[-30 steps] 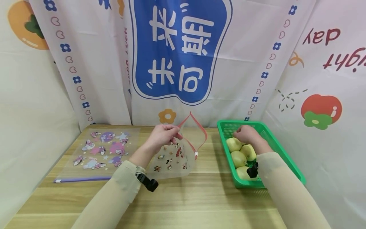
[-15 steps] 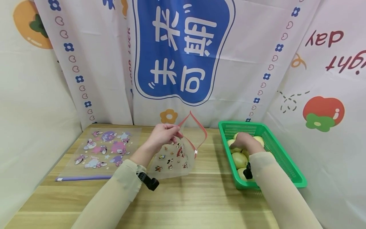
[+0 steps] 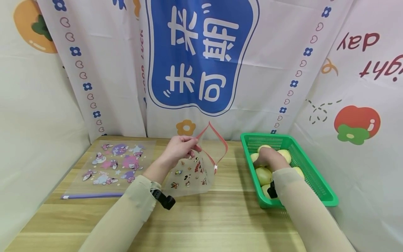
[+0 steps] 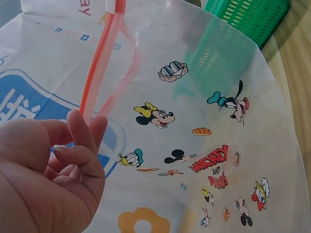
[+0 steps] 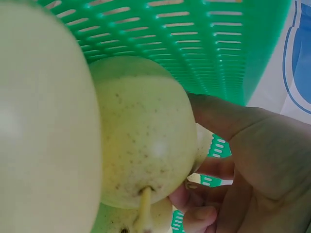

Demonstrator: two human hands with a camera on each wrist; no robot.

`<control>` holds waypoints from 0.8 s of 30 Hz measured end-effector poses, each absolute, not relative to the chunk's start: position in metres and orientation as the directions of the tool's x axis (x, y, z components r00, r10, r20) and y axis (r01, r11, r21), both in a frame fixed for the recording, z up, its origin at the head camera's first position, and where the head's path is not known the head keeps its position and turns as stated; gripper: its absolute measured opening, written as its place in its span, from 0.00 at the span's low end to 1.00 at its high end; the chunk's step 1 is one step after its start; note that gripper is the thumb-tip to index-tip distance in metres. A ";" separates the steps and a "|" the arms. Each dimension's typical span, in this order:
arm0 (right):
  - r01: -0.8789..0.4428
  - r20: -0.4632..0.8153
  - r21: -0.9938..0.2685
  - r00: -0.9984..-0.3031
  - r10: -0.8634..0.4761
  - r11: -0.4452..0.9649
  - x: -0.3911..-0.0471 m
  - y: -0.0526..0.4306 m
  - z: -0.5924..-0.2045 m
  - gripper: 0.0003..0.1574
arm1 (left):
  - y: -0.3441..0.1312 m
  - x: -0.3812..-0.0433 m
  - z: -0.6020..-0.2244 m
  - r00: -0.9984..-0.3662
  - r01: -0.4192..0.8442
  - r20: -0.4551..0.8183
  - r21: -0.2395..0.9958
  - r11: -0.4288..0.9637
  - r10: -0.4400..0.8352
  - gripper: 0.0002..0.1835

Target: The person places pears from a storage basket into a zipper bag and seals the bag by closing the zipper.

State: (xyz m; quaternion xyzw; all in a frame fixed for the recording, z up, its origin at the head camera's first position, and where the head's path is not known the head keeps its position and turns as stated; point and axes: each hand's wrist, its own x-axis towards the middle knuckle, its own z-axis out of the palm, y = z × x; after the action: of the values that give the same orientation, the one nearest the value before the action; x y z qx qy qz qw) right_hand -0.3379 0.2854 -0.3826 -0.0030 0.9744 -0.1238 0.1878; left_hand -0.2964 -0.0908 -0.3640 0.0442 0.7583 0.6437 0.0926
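Observation:
My left hand [image 3: 181, 148] pinches the red zip edge of a clear zip bag [image 3: 192, 175] printed with cartoon figures. The bag's mouth gapes in a diamond shape, with a white slider at its lower right corner. In the left wrist view, thumb and fingertips meet at the red strip [image 4: 97, 68]. My right hand [image 3: 271, 157] is down inside the green basket [image 3: 315, 169] among several yellow-green pears [image 3: 263, 176]. In the right wrist view, its thumb and curled fingers go round a pear [image 5: 203, 143], largely hidden behind a nearer pear [image 5: 146, 131] with a stem.
A second clear zip bag [image 3: 119, 164], with purple zip and pink-purple print, lies flat on the wooden table [image 3: 201, 224] at the left. Printed white cloth [image 3: 267, 87] hangs behind and along both sides. The basket stands near the right-hand cloth.
My right hand has shifted slightly toward the front of the basket and lower among the pears, uncovering pears to its right. The left hand holds the bag in nearly the same place.

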 end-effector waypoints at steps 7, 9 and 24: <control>0.034 -0.314 -0.280 -0.948 -0.058 0.959 -0.336 0.286 -0.387 0.25 | -0.090 -0.293 -0.364 -0.979 -0.052 -0.082 0.985 0.163 0.186 0.18; 0.028 -0.295 -0.279 -0.954 -0.058 0.960 -0.336 0.287 -0.388 0.28 | -0.090 -0.293 -0.365 -0.979 -0.048 -0.079 0.985 0.163 0.186 0.19; 0.065 -0.193 -0.362 -0.981 -0.007 0.930 -0.327 0.305 -0.374 0.58 | -0.091 -0.293 -0.364 -0.981 -0.055 -0.084 0.985 0.160 0.176 0.19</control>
State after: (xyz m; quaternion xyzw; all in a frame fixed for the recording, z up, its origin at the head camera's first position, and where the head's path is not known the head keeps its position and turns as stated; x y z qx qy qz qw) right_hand -0.3265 0.3052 -0.3736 0.0149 0.9777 -0.1864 0.0959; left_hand -0.2929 -0.0915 -0.3636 0.0400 0.7564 0.6467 0.0896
